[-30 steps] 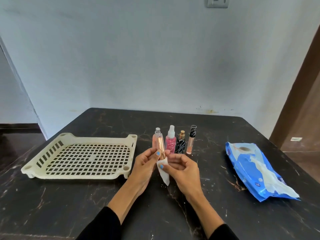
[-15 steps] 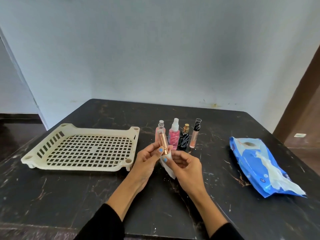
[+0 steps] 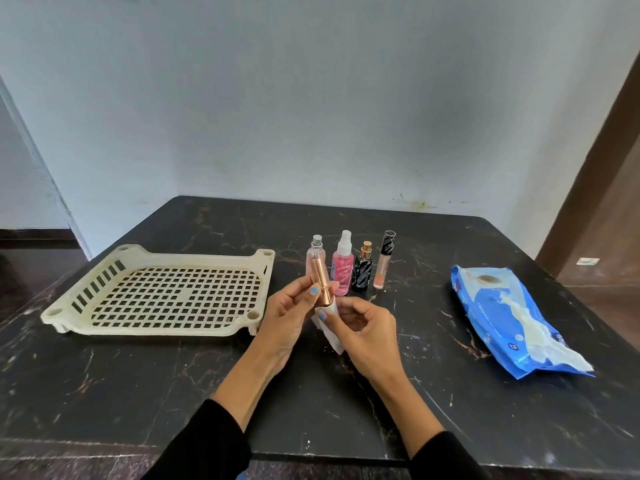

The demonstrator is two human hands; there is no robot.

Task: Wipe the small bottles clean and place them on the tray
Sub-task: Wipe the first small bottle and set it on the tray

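Note:
My left hand point(image 3: 287, 315) holds a small rose-gold tube bottle point(image 3: 320, 285) upright above the table's middle. My right hand point(image 3: 365, 329) pinches a white wipe point(image 3: 330, 329) against the tube's lower end. Behind them stand several small bottles in a row: a clear pink one with a grey cap point(image 3: 314, 252), a pink spray bottle point(image 3: 343, 268), a black bottle with a gold cap point(image 3: 363, 271) and a slim peach gloss tube point(image 3: 383, 261). The cream slotted tray point(image 3: 104, 318) lies to the left with nothing in it.
A blue pack of wet wipes point(image 3: 502, 306) lies on the right of the black marble table point(image 3: 138, 393), with a wipe sticking out. A pale wall stands behind the table, a brown door frame at the far right.
The rose-gold tube has risen and shows more above my left fingers, while the wipe has slid down toward its base. The camera view has tilted slightly.

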